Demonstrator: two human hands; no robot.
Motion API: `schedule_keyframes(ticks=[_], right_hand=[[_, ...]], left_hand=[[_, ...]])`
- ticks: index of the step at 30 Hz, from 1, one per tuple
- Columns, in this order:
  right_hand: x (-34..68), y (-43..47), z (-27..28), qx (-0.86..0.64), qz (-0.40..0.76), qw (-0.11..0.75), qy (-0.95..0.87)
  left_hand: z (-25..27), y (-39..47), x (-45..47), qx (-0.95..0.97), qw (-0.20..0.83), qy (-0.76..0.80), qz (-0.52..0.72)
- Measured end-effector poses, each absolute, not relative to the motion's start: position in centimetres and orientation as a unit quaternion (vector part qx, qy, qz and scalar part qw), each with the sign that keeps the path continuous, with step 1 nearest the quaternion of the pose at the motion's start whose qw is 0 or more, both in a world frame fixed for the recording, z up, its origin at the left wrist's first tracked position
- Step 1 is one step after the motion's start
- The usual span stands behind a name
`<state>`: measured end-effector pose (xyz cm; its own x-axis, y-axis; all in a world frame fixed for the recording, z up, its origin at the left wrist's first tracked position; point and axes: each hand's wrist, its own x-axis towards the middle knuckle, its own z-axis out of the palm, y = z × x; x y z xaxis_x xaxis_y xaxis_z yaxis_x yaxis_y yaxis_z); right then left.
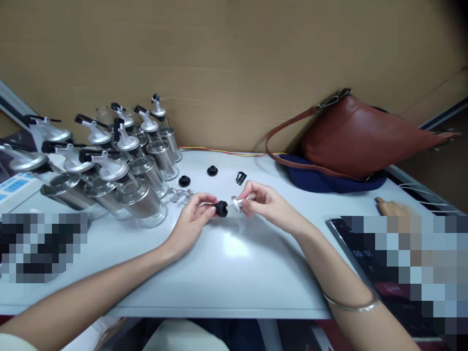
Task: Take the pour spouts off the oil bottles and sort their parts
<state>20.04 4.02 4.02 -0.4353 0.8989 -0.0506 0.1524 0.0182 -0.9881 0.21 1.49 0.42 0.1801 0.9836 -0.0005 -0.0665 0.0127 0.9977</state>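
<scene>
Left hand (193, 217) closed in a pinch, thumb and fingertips on a black stopper (221, 209); right hand (263, 202) pinched too, holding a silver pourer spout (236, 204). Both parts above the bench (219, 278), roughly midway between its left and right edges, facing each other; blurry, can't tell if touching. Toward the back edge: two loose black discs (185, 181), small black clips (241, 178). Silver pourer parts (179, 196) beside the bottles. Steel-sleeved glass bottles with pourer tops (141, 197) crowd the back left corner. Back right corner: brown leather handbag (358, 139) on navy cloth (329, 180). Red and yellow wires (226, 152) along back edge
</scene>
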Motion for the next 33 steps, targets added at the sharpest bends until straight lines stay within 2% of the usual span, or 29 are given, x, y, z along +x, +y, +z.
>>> schedule_keyframes(ticks=[14,22,33], right_hand=[[19.8,3.4,3.6,-0.391,0.510,0.283,-0.712],[20.0,3.8,3.3,-0.366,0.572,0.274,-0.681],[20.1,3.7,2.9,-0.380,0.441,0.264,-0.769]], left_hand=[[0.6,1.3,-0.2,0.509,0.566,0.432,0.484],[0.9,1.1,0.1,0.480,0.576,0.445,0.490],[0.9,1.5,0.2,0.458,0.583,0.504,0.444]])
